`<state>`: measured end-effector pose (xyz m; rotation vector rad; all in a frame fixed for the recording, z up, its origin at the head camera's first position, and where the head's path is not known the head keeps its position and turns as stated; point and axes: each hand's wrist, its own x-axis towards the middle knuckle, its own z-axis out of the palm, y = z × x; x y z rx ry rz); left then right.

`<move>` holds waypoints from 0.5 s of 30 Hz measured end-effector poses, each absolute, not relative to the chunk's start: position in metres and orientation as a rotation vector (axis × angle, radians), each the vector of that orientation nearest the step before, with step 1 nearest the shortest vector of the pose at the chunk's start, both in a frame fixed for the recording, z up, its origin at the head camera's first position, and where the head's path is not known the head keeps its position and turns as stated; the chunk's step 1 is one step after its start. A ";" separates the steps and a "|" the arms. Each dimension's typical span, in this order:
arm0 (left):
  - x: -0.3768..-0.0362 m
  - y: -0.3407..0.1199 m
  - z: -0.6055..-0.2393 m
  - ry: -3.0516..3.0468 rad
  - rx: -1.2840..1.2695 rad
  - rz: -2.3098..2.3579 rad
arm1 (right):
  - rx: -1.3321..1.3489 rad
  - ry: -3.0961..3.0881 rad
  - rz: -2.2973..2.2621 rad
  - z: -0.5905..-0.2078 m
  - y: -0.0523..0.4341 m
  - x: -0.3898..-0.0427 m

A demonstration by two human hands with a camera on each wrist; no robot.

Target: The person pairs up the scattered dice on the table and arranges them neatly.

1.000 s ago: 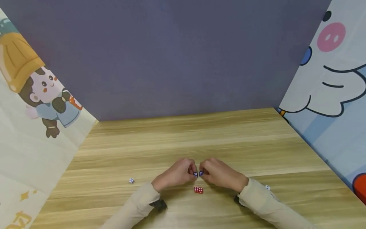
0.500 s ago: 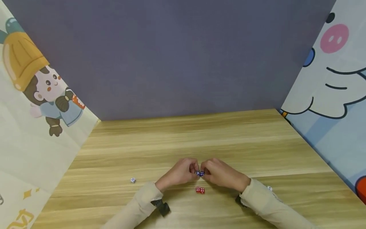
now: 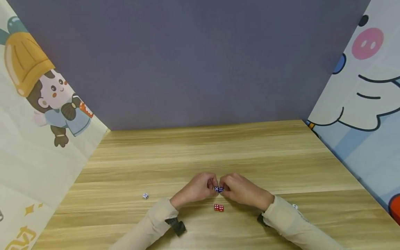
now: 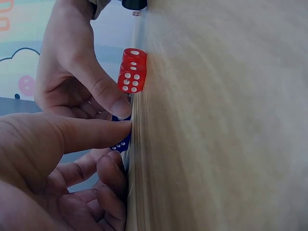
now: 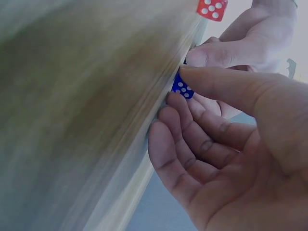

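Hands stayed together, fingers hiding most of both blue dice.

You have glossy, smooth plastic red dice at 6 o'clock of your hands. They lie on a matt wood-grain table. Your sleeves look like soft beige cloth.

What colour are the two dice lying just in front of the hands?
Red dice with white dots, clearest in the left wrist view.

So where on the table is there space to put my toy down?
The wide far half of the table, up to the purple wall, is bare. It's crowded near the front: both hands pinch blue dice, red dice beside them, a white die to the left.
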<state>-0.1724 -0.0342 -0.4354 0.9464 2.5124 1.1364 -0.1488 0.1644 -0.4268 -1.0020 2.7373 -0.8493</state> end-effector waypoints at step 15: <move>-0.173 -0.034 -0.432 2.502 0.940 1.140 | -1.009 2.744 -0.785 -0.421 0.168 -0.148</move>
